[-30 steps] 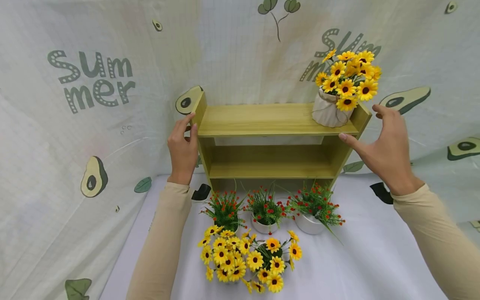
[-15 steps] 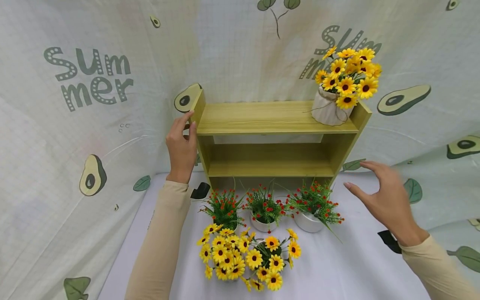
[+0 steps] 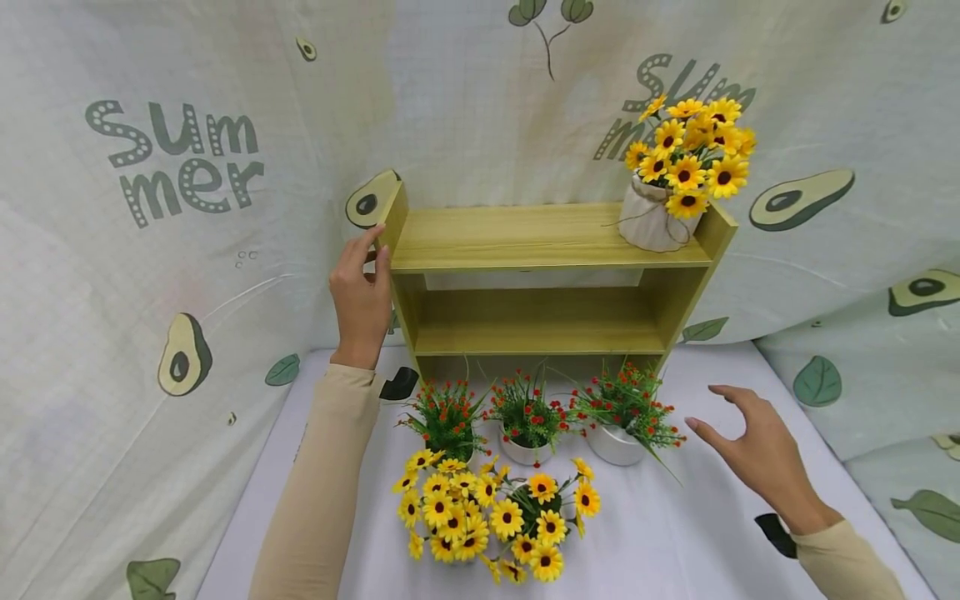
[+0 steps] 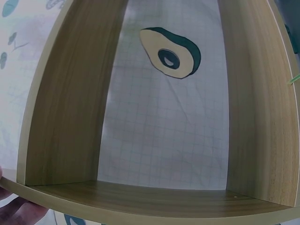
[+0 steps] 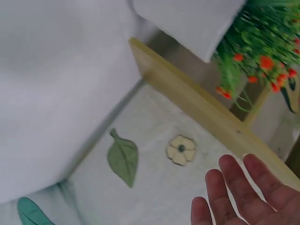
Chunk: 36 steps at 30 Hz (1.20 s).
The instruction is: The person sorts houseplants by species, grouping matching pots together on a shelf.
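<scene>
gripping the upper left corner of the light yellow-green wooden two-tier shelf (image 3: pixel 551 275) with the left hand (image 3: pixel 362 296), left of frame centre in the head view, thumb lying on the front edge and fingers curling round the side panel. showing in the left wrist view only a sliver of fingers (image 4: pixel 16 208) at the lower left edge, under the shelf board, with the shelf's open inside filling the frame.

hovering with the right hand (image 3: pixel 753 450) in the lower right of the head view, fingers spread apart and relaxed, holding nothing, pointing toward the frame centre. hanging just beside the rightmost white round pot of green sprigs with red berries (image 3: pixel 626 421), not touching it. showing in the right wrist view blurred straight fingertips (image 5: pixel 243 192) at the lower right, above the pale tablecloth.

standing in a row below the shelf, centre of the frame: that pot, a middle white pot of the same red-berried greenery (image 3: pixel 527 421), and a left one (image 3: pixel 446 417). lying lower still, in the bottom centre, two bunches of yellow artificial daisies with dark centres (image 3: pixel 487 517).

sitting on the top tier at its right end, upper right of the frame, a cream ribbed pot of yellow daisies (image 3: pixel 678 179). hanging behind everything, a pale cloth backdrop printed with avocados and the word "summer" (image 3: pixel 176 162).
</scene>
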{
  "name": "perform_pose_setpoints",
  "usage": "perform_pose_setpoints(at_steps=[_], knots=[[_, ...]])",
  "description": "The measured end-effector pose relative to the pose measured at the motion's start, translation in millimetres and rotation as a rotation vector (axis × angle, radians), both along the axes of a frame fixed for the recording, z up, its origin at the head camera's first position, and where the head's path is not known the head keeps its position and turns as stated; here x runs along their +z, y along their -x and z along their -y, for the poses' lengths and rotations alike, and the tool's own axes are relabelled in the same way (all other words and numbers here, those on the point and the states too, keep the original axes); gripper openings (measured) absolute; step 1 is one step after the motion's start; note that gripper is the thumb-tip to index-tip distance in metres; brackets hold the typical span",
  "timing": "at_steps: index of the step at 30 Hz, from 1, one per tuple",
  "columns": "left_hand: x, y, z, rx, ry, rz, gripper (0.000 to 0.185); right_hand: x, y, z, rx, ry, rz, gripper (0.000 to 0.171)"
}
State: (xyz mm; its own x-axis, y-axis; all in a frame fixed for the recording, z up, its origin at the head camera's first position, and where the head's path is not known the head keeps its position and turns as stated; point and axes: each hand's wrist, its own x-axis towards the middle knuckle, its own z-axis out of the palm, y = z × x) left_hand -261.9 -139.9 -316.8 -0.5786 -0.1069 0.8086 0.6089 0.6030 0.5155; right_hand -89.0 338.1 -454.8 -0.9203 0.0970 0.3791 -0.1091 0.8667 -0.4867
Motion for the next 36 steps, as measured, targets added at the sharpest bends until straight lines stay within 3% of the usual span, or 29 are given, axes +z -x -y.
perform_pose_setpoints(at_steps=[7,12,18,36], knots=[[-2.0,0.7,1,0.005,-0.004,-0.003,0.031,-28.6,-2.7,0,0.023,-0.033,0.063,0.065],[-1.6,1.7,1,0.002,-0.008,-0.01,0.031,-41.6,-0.7,6,0.05,-0.042,0.15,0.072],[-0.9,1.8,1,0.003,-0.006,-0.011,0.031,-55.3,4.4,19,0.072,-0.033,0.181,0.073],[-0.2,1.4,0,0.009,0.007,-0.018,0.031,-64.9,31.2,35,0.091,0.074,0.276,0.1]])
